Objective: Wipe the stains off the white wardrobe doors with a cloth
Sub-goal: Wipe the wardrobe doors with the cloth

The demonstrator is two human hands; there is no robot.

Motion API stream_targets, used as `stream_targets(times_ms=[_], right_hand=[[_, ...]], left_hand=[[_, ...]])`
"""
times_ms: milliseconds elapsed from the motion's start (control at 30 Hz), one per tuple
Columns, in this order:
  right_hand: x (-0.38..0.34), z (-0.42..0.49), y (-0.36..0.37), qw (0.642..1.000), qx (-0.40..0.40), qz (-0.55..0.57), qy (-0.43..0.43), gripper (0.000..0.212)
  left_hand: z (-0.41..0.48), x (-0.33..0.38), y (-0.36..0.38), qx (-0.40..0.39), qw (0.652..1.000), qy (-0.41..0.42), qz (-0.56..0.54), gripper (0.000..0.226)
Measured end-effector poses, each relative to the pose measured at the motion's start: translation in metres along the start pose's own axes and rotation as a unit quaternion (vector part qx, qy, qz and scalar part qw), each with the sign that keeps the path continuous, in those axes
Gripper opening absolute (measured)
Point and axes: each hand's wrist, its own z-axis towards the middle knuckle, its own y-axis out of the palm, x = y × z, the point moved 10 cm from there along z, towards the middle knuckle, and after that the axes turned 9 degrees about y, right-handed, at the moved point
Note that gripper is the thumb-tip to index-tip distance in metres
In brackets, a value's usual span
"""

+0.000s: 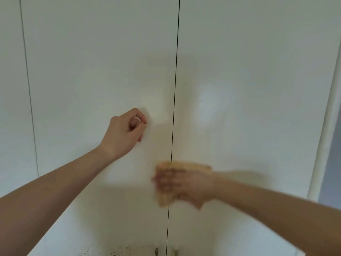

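1. Counting from my left, I see three white wardrobe doors: a narrow strip of one at the far left (11, 108), a wide middle door (92, 71), and a wide right door (258, 71). Two dark vertical gaps part them.
2. My left hand (125, 132) is on the middle door, above and to the left of my right hand. Its fingers are curled loosely inward with nothing in them; the knuckles and fingertips seem to rest against the door face, though I cannot tell how firmly.
3. Down below my left hand, at the bottom edge of the view, a scatter of small dark specks (103, 252) marks the middle door. They are too small and blurred to count.
4. Just right of the specks, two small handles (156, 251) show, one on each side of the gap between the middle and right doors, directly under my right hand.
5. One tan cloth (184, 166) lies flat against the doors, straddling that gap, partly on the middle door and partly on the right one.
6. My right hand (180, 183) is spread flat over the cloth, fingers pointing left, pressing it to the door. It is smeared with motion blur.
7. Above and right of my right hand, one pale glossy patch (208, 108) shines on the right door.
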Motion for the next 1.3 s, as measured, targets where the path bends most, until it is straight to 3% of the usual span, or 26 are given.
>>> stream_targets(times_ms=[67,100,167,200,233,267,300,400,467,533,600,633,700,767,800,833,867,967,1033,1100,1167,1200,1300], right_hand=[[0.088,0.000,-0.095,0.968,0.137,-0.154,0.145,0.056],[0.136,0.001,-0.144,0.931,0.186,-0.180,0.258,0.057],[0.201,-0.024,-0.211,0.812,0.315,-0.186,0.455,0.059],[0.201,-0.032,-0.211,0.754,0.347,-0.163,0.534,0.059],[0.188,-0.027,-0.193,0.723,0.376,-0.155,0.558,0.060],[0.160,-0.010,-0.169,0.740,0.363,-0.153,0.546,0.060],[0.128,0.011,-0.139,0.782,0.344,-0.152,0.497,0.060],[-0.017,0.060,0.022,0.946,0.157,-0.164,0.231,0.067],[-0.078,0.050,0.097,0.970,-0.008,-0.227,0.083,0.074],[-0.052,0.051,0.085,0.973,-0.023,-0.227,0.031,0.097],[0.016,0.078,-0.011,0.961,0.106,-0.237,0.098,0.098],[0.062,0.091,-0.066,0.940,0.157,-0.242,0.181,0.089],[0.143,0.094,-0.154,0.866,0.250,-0.242,0.358,0.071],[0.156,0.089,-0.182,0.790,0.349,-0.185,0.469,0.060],[0.139,0.096,-0.167,0.777,0.357,-0.177,0.488,0.059],[0.111,0.104,-0.137,0.786,0.351,-0.162,0.483,0.060],[0.073,0.119,-0.093,0.819,0.325,-0.141,0.452,0.061],[-0.064,0.149,0.047,0.948,0.150,-0.151,0.235,0.063],[-0.087,0.148,0.080,0.980,0.036,-0.164,0.103,0.059],[-0.054,0.150,0.048,0.991,0.032,-0.114,0.062,0.055],[0.020,0.157,-0.035,0.974,0.107,-0.124,0.157,0.055],[0.061,0.154,-0.079,0.947,0.151,-0.167,0.227,0.056],[0.131,0.148,-0.165,0.824,0.290,-0.194,0.446,0.059]], left_hand=[[0.004,-0.006,-0.015,0.029,1.000,-0.008,-0.002,0.020],[0.005,-0.010,-0.023,0.055,0.998,-0.018,-0.014,0.020],[0.002,-0.017,-0.032,0.095,0.994,-0.038,-0.042,0.020],[-0.003,-0.023,-0.035,0.109,0.992,-0.051,-0.049,0.019],[-0.008,-0.028,-0.035,0.116,0.990,-0.062,-0.051,0.018],[-0.014,-0.034,-0.036,0.120,0.989,-0.070,-0.049,0.018],[-0.018,-0.039,-0.037,0.126,0.988,-0.073,-0.044,0.019],[-0.035,-0.052,-0.039,0.143,0.986,-0.079,-0.040,0.023],[-0.047,-0.057,-0.034,0.132,0.987,-0.082,-0.042,0.025],[-0.051,-0.060,-0.034,0.115,0.989,-0.080,-0.043,0.024],[-0.042,-0.064,-0.047,0.131,0.987,-0.073,-0.049,0.018],[-0.035,-0.066,-0.057,0.149,0.985,-0.068,-0.055,0.017],[-0.021,-0.069,-0.076,0.187,0.978,-0.056,-0.071,0.018],[-0.013,-0.071,-0.089,0.207,0.974,-0.038,-0.085,0.017],[-0.011,-0.074,-0.093,0.206,0.974,-0.031,-0.094,0.016],[-0.011,-0.077,-0.095,0.199,0.974,-0.028,-0.103,0.016],[-0.011,-0.081,-0.099,0.188,0.976,-0.024,-0.106,0.015],[-0.012,-0.092,-0.101,0.125,0.988,-0.013,-0.095,0.017],[-0.011,-0.097,-0.103,0.086,0.993,-0.009,-0.084,0.019],[-0.009,-0.104,-0.108,0.078,0.993,-0.006,-0.091,0.020],[-0.005,-0.107,-0.116,0.087,0.991,0.000,-0.104,0.023],[-0.003,-0.107,-0.119,0.089,0.990,0.004,-0.109,0.025],[0.002,-0.111,-0.132,0.088,0.988,0.022,-0.126,0.026]])
